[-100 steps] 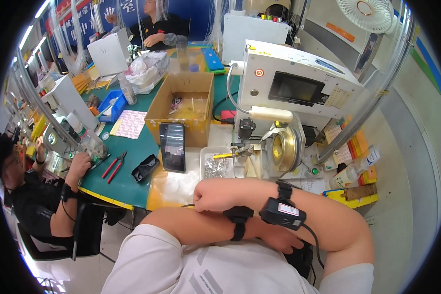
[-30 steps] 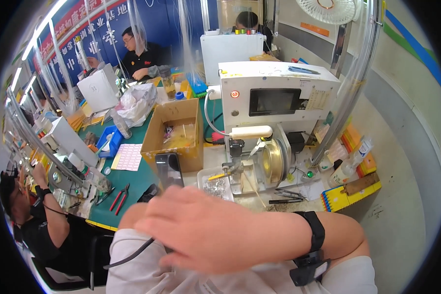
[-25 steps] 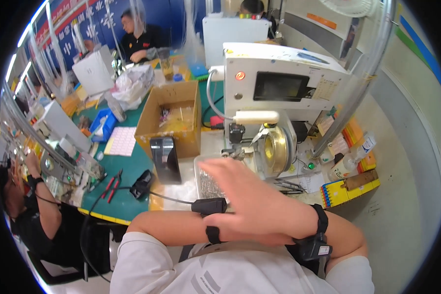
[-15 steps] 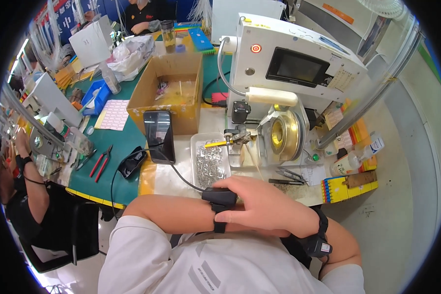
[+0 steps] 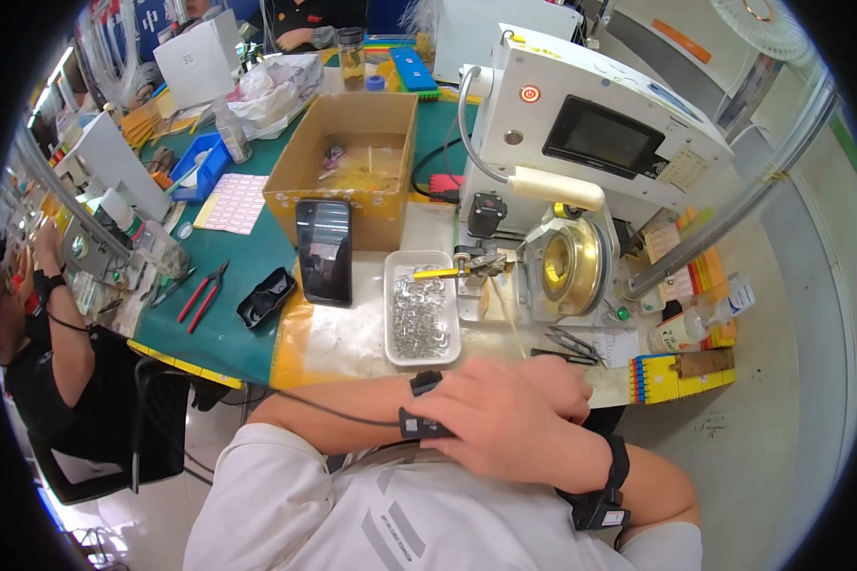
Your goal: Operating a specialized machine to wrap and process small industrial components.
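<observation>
My left forearm crosses in front of my chest, with a black strapped wrist device on its wrist. My right hand lies over that wrist, its thumb and fingers closed on the device. A black cable runs leftward from the device. Beyond the right hand my left hand shows in part, its fingers curled in; the rest is covered. A second black wrist device is strapped to my right wrist. Just past the hands stands a white tray of small metal pieces.
A machine with a screen and gold wheel stands at right. Beyond the tray are a phone and a cardboard box. Red-handled pliers, a black holder and dark tweezers lie around. A co-worker sits left.
My right hand has shifted its grip on the left wrist device, which has turned and sits lower. My left hand has come into sight beyond it. The view has shifted slightly.
</observation>
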`<control>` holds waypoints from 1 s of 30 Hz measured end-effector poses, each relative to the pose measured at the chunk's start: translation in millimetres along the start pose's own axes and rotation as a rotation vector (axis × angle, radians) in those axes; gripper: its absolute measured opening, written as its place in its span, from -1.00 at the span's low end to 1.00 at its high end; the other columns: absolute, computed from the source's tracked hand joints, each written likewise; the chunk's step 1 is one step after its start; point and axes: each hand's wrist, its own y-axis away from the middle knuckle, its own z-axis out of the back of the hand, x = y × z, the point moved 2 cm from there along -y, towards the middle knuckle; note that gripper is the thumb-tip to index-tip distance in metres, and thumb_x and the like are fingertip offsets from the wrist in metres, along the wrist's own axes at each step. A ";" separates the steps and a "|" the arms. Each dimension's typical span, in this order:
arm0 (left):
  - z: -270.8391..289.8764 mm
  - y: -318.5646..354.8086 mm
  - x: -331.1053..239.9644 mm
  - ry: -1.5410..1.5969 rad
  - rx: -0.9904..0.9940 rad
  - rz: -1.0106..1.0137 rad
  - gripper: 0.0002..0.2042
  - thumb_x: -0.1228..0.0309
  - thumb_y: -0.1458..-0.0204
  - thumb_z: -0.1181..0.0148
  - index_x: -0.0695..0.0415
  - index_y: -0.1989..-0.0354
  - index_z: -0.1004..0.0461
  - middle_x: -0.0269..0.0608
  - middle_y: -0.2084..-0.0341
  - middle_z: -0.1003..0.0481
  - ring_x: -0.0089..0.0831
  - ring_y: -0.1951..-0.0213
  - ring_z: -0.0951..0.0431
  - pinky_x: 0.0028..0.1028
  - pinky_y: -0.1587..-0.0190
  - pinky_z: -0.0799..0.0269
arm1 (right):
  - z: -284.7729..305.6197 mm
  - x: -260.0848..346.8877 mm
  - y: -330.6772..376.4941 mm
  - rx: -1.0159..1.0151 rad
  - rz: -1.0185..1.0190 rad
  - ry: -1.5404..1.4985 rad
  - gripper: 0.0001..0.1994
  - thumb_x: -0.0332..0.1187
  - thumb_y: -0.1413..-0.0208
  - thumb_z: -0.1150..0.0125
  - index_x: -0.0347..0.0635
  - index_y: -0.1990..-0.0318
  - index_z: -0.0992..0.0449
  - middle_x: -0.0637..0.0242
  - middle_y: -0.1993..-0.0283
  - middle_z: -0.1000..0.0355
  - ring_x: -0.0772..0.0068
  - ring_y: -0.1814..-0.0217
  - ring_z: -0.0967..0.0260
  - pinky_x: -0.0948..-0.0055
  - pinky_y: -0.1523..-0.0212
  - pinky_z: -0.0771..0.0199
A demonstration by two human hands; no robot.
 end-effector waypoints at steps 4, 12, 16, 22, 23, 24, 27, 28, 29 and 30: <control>33.6 10.0 -8.0 0.493 -0.310 0.015 -0.84 0.49 -0.10 -0.26 0.09 0.19 -0.70 -0.36 0.29 -0.63 -0.30 0.19 -0.61 -0.34 0.10 -0.54 | -12.0 7.1 15.7 -0.094 0.184 0.197 -0.55 -0.34 0.05 -0.45 -0.10 -0.08 -0.66 0.40 0.00 -0.53 0.31 0.07 -0.40 0.29 0.11 -0.49; 18.0 7.3 17.1 1.458 -0.415 0.296 -0.86 0.45 -0.29 -0.23 0.12 0.08 -0.68 -0.39 0.25 -0.65 -0.62 0.27 -0.53 -0.54 0.16 -0.45 | -22.6 1.7 24.7 -0.198 0.291 0.342 -0.57 -0.35 0.06 -0.39 -0.06 -0.06 -0.71 0.44 -0.07 -0.59 0.42 0.13 -0.37 0.42 0.22 -0.48; 16.1 7.0 17.4 1.450 -0.454 0.354 -0.86 0.46 -0.31 -0.22 0.14 0.06 -0.67 -0.42 0.27 -0.64 -0.62 0.29 -0.52 -0.56 0.17 -0.43 | -25.0 -1.2 23.1 -0.207 0.320 0.313 -0.57 -0.33 0.03 -0.38 -0.06 -0.08 -0.70 0.46 -0.09 -0.58 0.44 0.12 -0.37 0.43 0.20 -0.47; 32.7 12.4 -1.4 0.737 -0.451 0.190 -0.84 0.53 -0.21 -0.18 0.19 0.11 -0.65 -0.26 0.36 -0.56 -0.52 0.36 -0.50 -0.44 0.30 -0.42 | -28.9 1.8 20.2 -0.183 0.322 0.311 -0.58 -0.32 0.00 -0.36 -0.04 -0.09 -0.70 0.54 -0.04 -0.57 0.49 0.11 -0.36 0.45 0.14 -0.43; 35.3 12.1 -4.5 0.735 -0.451 0.192 -0.84 0.53 -0.21 -0.18 0.19 0.11 -0.65 -0.26 0.36 -0.56 -0.52 0.36 -0.50 -0.44 0.30 -0.42 | -28.1 3.4 19.0 -0.170 0.323 0.310 -0.58 -0.31 -0.01 -0.35 -0.03 -0.09 -0.70 0.56 -0.03 -0.57 0.51 0.11 -0.36 0.45 0.12 -0.42; 37.7 10.9 -8.3 0.702 -0.442 0.125 -0.84 0.53 -0.19 -0.17 0.20 0.13 -0.64 -0.22 0.37 -0.54 -0.49 0.37 -0.50 -0.41 0.33 -0.41 | -27.8 4.8 18.7 -0.171 0.325 0.309 -0.58 -0.31 -0.01 -0.35 -0.03 -0.09 -0.70 0.56 -0.03 -0.57 0.51 0.11 -0.36 0.45 0.12 -0.42; 44.3 13.9 -15.0 0.656 -0.449 0.041 -0.85 0.54 -0.16 -0.17 0.21 0.15 -0.63 -0.18 0.38 -0.52 -0.45 0.40 -0.48 -0.39 0.36 -0.40 | -28.0 7.4 17.5 -0.180 0.361 0.321 -0.59 -0.31 -0.02 -0.34 -0.01 -0.09 -0.70 0.58 -0.04 -0.57 0.53 0.11 -0.36 0.46 0.09 -0.39; 46.4 15.5 -16.4 0.646 -0.458 0.022 -0.85 0.54 -0.16 -0.16 0.21 0.17 -0.63 -0.19 0.38 -0.52 -0.43 0.41 -0.47 -0.38 0.36 -0.40 | -28.9 8.4 17.8 -0.183 0.370 0.333 -0.60 -0.31 -0.02 -0.34 0.00 -0.08 -0.70 0.58 -0.04 -0.57 0.54 0.10 -0.36 0.45 0.09 -0.39; 47.9 15.4 -17.8 0.646 -0.459 0.020 -0.85 0.54 -0.16 -0.16 0.21 0.17 -0.63 -0.19 0.38 -0.52 -0.43 0.41 -0.47 -0.38 0.36 -0.40 | -28.6 9.2 18.4 -0.187 0.375 0.347 -0.61 -0.32 -0.03 -0.33 0.01 -0.07 -0.70 0.59 -0.04 -0.57 0.54 0.09 -0.37 0.45 0.09 -0.39; 48.8 15.0 -18.7 0.665 -0.452 0.038 -0.85 0.54 -0.16 -0.16 0.22 0.17 -0.63 -0.18 0.38 -0.52 -0.43 0.41 -0.47 -0.38 0.36 -0.40 | -26.7 10.1 18.5 -0.187 0.374 0.349 -0.61 -0.32 -0.03 -0.33 0.01 -0.07 -0.70 0.59 -0.04 -0.57 0.54 0.09 -0.37 0.45 0.09 -0.39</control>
